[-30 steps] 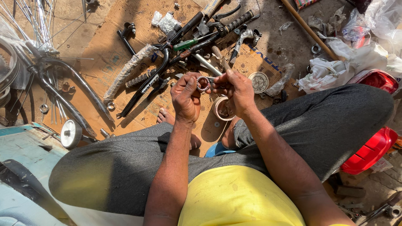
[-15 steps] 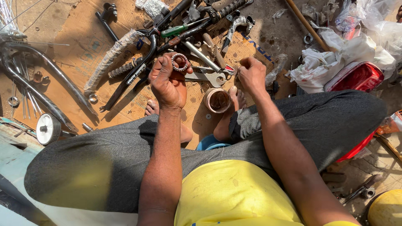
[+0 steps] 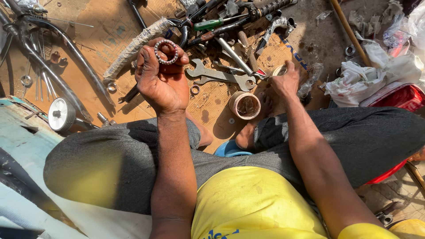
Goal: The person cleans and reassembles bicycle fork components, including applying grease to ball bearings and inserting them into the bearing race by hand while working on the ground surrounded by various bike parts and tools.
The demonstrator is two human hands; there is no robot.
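Head view: left hand [image 3: 161,82] pinches bearing ring [image 3: 166,52]; right hand [image 3: 285,82] closes on small cap [image 3: 279,70] beside wrench [image 3: 221,76], grease tub [image 3: 245,105]

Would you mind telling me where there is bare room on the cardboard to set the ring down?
Bare cardboard lies between the black tube and the wrapped bar, and between the left hand and the small tub. Around the spanners and screwdriver it is crowded.

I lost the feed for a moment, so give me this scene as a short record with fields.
left hand: raised, holds a bearing ring in its fingertips
right hand: down on the cardboard, fingers at a small round part; grip unclear
cup: open, between the hands, beside a foot
spanner: flat beyond the cup
small wheel: left of the knee
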